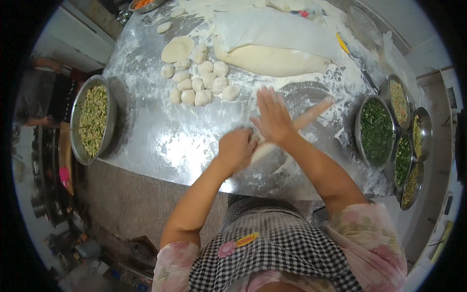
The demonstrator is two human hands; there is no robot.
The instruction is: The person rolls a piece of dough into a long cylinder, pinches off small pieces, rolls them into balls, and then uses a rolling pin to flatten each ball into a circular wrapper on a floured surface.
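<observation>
My left hand (236,148) is curled at the left edge of a small piece of dough (263,152) on the floured metal table (146,131). My right hand (273,116) lies flat, fingers stretched out, over a wooden rolling pin (315,111). The pin slants up to the right and is blurred; its near end is hidden by my hands. Ahead and to the left sit several dough balls (198,84), a flattened dough round (177,49) beside them. Farther off, a large slab of dough (273,60) is partly covered by a translucent sheet (273,31).
A steel bowl of chopped filling (93,120) stands at the left table edge. Bowls of chopped greens (377,131) and other fillings (398,102) crowd the right side. A yellow-handled tool (343,43) lies at the far right. Another person's arm (47,64) shows at far left.
</observation>
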